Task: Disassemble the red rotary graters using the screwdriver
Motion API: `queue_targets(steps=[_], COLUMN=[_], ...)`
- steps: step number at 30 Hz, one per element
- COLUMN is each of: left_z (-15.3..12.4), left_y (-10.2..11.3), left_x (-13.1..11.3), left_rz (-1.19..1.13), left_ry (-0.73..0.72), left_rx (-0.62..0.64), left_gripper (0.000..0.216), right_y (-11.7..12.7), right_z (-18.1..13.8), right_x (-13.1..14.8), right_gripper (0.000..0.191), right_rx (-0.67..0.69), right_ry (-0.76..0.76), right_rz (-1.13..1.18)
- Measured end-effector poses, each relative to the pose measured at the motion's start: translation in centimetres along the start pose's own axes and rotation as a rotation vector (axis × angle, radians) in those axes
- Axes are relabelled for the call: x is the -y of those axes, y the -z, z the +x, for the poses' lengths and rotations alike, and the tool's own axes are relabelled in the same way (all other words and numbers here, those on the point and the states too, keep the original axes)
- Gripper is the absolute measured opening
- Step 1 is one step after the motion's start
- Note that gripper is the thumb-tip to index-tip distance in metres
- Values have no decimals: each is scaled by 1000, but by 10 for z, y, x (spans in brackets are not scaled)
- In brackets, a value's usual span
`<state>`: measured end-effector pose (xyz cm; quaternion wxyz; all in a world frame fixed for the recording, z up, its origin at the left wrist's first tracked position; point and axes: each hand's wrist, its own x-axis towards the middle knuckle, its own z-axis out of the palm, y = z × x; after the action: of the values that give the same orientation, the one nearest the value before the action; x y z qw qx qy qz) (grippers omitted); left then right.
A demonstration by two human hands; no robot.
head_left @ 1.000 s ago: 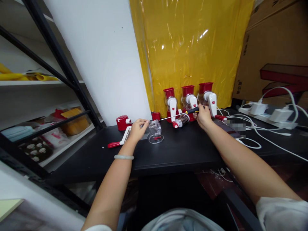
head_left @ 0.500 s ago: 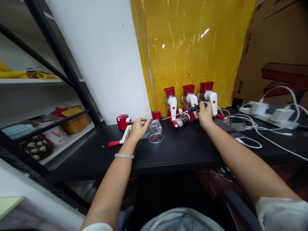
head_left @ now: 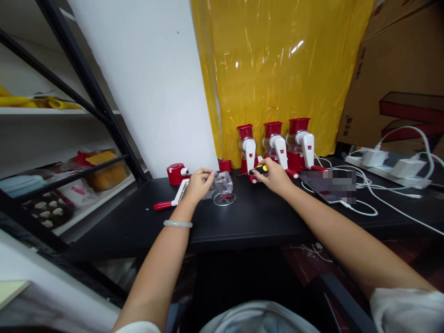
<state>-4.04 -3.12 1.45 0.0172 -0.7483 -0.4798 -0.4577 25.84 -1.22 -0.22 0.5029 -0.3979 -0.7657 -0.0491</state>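
My left hand (head_left: 198, 184) is closed on a clear plastic housing (head_left: 224, 187) that stands on the black table (head_left: 249, 222). A white crank handle with a red grip (head_left: 171, 200) lies just left of that hand. My right hand (head_left: 275, 175) grips a screwdriver with a black and yellow handle (head_left: 261, 169). The tool's shaft points left toward the clear housing. A metal grater drum with a red end cap (head_left: 253, 178) lies under my right hand, mostly hidden by it.
Three red and white rotary graters (head_left: 277, 144) stand in a row against a yellow plastic sheet. A red cap (head_left: 176, 174) and a small red part (head_left: 225, 165) sit near the wall. White cables, chargers (head_left: 374, 157) and a phone lie at right. A black shelf rack stands at left.
My right hand has moved left with the screwdriver, from beside the rightmost grater to the drum near the clear housing. My left hand has stayed on the housing.
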Motion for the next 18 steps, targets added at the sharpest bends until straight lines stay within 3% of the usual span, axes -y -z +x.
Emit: queue_targets(steps=[5,9,15,18], left_z=[-1,-2,-2,-1], left_y=[1,2,6,10], left_x=[-1,-1,3,4], left_rz=[-26,-41,-11,10], left_ry=[5,-17,-27,22], left_rx=[-7,-4,19,-36], left_gripper=[43,39,40,36], right_y=[-2,-10,-19,-20], right_z=[-10,-19,-24,-24], right_x=[30,55,62,59], right_gripper=[33,36,37,44], right_rx=[315,513,639,654], right_ry=[189,272,277,261], right_rz=[-416,-573,-601,-581])
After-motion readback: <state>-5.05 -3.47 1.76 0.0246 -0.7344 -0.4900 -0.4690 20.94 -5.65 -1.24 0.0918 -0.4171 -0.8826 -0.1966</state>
